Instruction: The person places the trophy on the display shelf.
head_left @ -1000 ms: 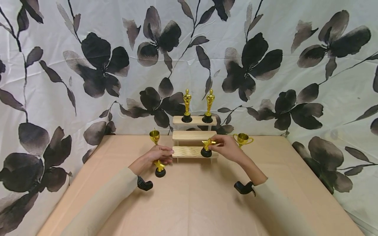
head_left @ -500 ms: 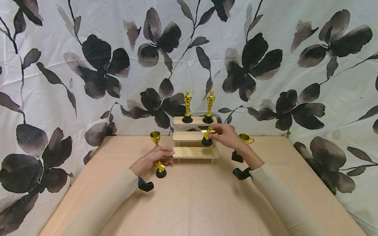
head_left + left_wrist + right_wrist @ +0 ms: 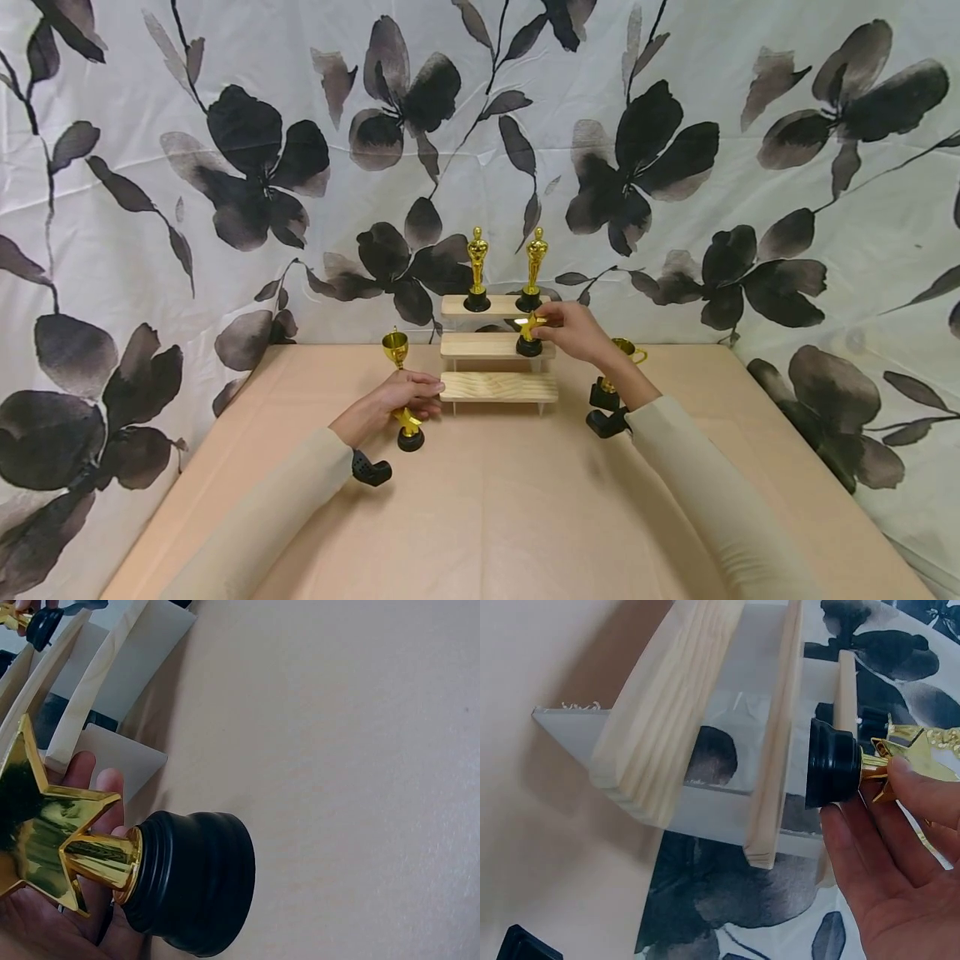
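Observation:
My right hand (image 3: pixel 576 332) pinches a gold star trophy (image 3: pixel 529 343) by its star, black base downward. It is upright at the right end of the middle tier (image 3: pixel 480 345) of a wooden display stand; in the right wrist view its base (image 3: pixel 832 763) appears just above the board. My left hand (image 3: pixel 401 395) is at the left end of the lowest tier (image 3: pixel 498 387), fingertips beside the wood. Another star trophy (image 3: pixel 199 881) is upright in front of that palm, its top hidden by the hand in the head view. No finger wraps its stem.
Two gold figure trophies (image 3: pixel 477 268) stand on the top tier (image 3: pixel 495 306). A gold cup trophy (image 3: pixel 395 346) is behind my left hand. Another cup trophy (image 3: pixel 606 392) is partly hidden by my right forearm. A floral cloth (image 3: pixel 480 125) hangs behind the table (image 3: pixel 480 500).
My right hand has lifted the star trophy from the lowest tier up and back to the middle tier. My left hand and the trophy beside it have stayed in place.

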A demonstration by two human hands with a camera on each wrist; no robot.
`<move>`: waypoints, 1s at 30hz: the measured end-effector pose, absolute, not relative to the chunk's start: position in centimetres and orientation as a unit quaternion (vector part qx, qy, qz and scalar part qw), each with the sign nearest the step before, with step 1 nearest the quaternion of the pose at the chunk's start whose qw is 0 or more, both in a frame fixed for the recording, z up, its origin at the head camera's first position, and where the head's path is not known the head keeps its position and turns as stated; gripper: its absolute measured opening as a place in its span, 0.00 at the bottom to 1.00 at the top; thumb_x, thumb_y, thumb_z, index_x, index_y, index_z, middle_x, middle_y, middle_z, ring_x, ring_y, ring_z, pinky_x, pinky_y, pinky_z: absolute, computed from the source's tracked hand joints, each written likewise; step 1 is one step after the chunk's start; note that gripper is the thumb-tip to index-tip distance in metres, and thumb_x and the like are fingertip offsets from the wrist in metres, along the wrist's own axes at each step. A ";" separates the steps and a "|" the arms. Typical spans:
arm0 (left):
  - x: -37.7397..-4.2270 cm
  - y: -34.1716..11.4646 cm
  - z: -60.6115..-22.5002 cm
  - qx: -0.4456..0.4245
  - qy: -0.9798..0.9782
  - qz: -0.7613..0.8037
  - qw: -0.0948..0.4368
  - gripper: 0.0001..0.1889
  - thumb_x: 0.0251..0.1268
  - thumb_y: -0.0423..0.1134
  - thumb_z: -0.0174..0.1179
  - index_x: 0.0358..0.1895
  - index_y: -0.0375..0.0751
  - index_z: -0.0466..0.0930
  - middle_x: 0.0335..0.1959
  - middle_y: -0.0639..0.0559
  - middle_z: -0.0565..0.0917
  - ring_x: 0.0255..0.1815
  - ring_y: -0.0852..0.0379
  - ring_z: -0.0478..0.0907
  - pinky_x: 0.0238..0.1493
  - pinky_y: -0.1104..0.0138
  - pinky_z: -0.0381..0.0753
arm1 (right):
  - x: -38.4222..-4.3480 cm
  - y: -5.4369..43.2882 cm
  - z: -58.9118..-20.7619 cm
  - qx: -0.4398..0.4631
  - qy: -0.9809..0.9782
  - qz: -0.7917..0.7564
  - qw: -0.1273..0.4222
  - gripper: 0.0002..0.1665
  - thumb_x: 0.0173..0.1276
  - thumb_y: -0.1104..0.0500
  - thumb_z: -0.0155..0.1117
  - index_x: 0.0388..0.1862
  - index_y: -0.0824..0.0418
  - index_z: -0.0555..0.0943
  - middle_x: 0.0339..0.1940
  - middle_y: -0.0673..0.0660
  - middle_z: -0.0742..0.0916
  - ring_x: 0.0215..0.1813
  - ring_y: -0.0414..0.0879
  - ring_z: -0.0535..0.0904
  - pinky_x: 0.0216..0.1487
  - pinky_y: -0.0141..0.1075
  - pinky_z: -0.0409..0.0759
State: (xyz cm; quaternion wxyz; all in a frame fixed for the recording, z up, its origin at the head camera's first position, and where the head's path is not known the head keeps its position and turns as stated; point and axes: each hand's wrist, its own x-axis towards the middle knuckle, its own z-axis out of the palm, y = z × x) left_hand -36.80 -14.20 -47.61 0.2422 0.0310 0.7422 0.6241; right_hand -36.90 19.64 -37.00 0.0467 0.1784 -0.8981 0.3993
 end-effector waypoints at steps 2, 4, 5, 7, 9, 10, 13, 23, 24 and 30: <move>-36.9 -14.1 -47.5 0.029 0.744 0.623 0.241 0.22 0.75 0.42 0.64 0.64 0.32 0.79 0.34 0.53 0.90 0.30 0.60 0.89 0.31 0.71 0.85 | -37.2 19.8 -37.1 0.175 -0.898 0.400 0.048 0.19 0.72 0.64 0.69 0.59 0.71 0.82 0.54 0.69 0.87 0.55 0.61 0.87 0.52 0.46 0.86; -37.1 -14.0 -47.5 0.029 0.746 0.620 0.240 0.22 0.75 0.42 0.64 0.64 0.33 0.79 0.34 0.53 0.90 0.31 0.59 0.89 0.31 0.71 0.86 | -37.5 19.9 -37.3 0.169 -0.900 0.398 0.051 0.19 0.72 0.65 0.68 0.58 0.72 0.82 0.54 0.69 0.87 0.56 0.61 0.87 0.52 0.46 0.87; -37.1 -14.0 -47.5 0.030 0.747 0.619 0.240 0.22 0.74 0.42 0.64 0.64 0.33 0.80 0.34 0.53 0.89 0.31 0.59 0.89 0.31 0.71 0.86 | -37.6 20.0 -37.3 0.166 -0.901 0.397 0.052 0.19 0.72 0.65 0.68 0.58 0.72 0.82 0.54 0.69 0.87 0.56 0.61 0.87 0.52 0.46 0.87; -37.2 -14.0 -47.5 0.028 0.749 0.618 0.239 0.21 0.74 0.42 0.64 0.63 0.33 0.80 0.34 0.53 0.89 0.32 0.59 0.89 0.32 0.71 0.86 | -38.0 20.0 -37.5 0.163 -0.902 0.396 0.051 0.19 0.72 0.65 0.68 0.59 0.72 0.81 0.55 0.70 0.87 0.57 0.62 0.87 0.52 0.46 0.87; -37.2 -14.0 -47.5 0.027 0.750 0.616 0.238 0.21 0.74 0.43 0.64 0.63 0.34 0.80 0.35 0.53 0.89 0.32 0.58 0.89 0.32 0.71 0.86 | -38.3 20.1 -37.6 0.163 -0.902 0.396 0.050 0.20 0.72 0.65 0.68 0.59 0.73 0.81 0.56 0.70 0.86 0.57 0.62 0.86 0.53 0.46 0.87; -37.2 -14.0 -47.5 0.027 0.750 0.616 0.237 0.21 0.74 0.43 0.64 0.63 0.34 0.80 0.35 0.53 0.89 0.32 0.58 0.89 0.32 0.71 0.86 | -38.5 20.1 -37.6 0.164 -0.902 0.396 0.050 0.20 0.72 0.65 0.68 0.60 0.73 0.81 0.56 0.70 0.86 0.57 0.62 0.86 0.53 0.46 0.87; -37.4 -13.9 -47.6 0.030 0.749 0.618 0.237 0.22 0.74 0.43 0.64 0.63 0.33 0.80 0.35 0.53 0.90 0.32 0.58 0.89 0.32 0.71 0.86 | -39.0 20.1 -37.8 0.167 -0.904 0.391 0.051 0.20 0.73 0.64 0.68 0.60 0.73 0.81 0.55 0.70 0.87 0.56 0.61 0.87 0.51 0.44 0.86; -37.8 -13.8 -47.8 0.026 0.747 0.621 0.236 0.21 0.75 0.43 0.64 0.64 0.34 0.80 0.34 0.53 0.90 0.31 0.59 0.89 0.31 0.71 0.85 | -40.1 20.1 -37.9 0.172 -0.905 0.386 0.040 0.20 0.74 0.62 0.67 0.60 0.72 0.81 0.55 0.69 0.87 0.57 0.62 0.86 0.56 0.49 0.85; -37.8 -13.8 -47.8 0.024 0.745 0.623 0.236 0.21 0.75 0.43 0.64 0.63 0.34 0.80 0.34 0.53 0.90 0.31 0.59 0.89 0.31 0.71 0.85 | -40.2 20.1 -37.9 0.171 -0.905 0.388 0.039 0.20 0.74 0.62 0.67 0.60 0.72 0.81 0.55 0.69 0.87 0.57 0.62 0.86 0.57 0.50 0.85; -37.9 -13.8 -47.9 0.026 0.746 0.624 0.233 0.21 0.75 0.43 0.64 0.63 0.34 0.80 0.33 0.53 0.90 0.30 0.60 0.89 0.31 0.71 0.85 | -40.5 20.1 -38.0 0.170 -0.902 0.394 0.034 0.21 0.74 0.62 0.67 0.61 0.72 0.80 0.56 0.70 0.86 0.59 0.62 0.85 0.57 0.49 0.86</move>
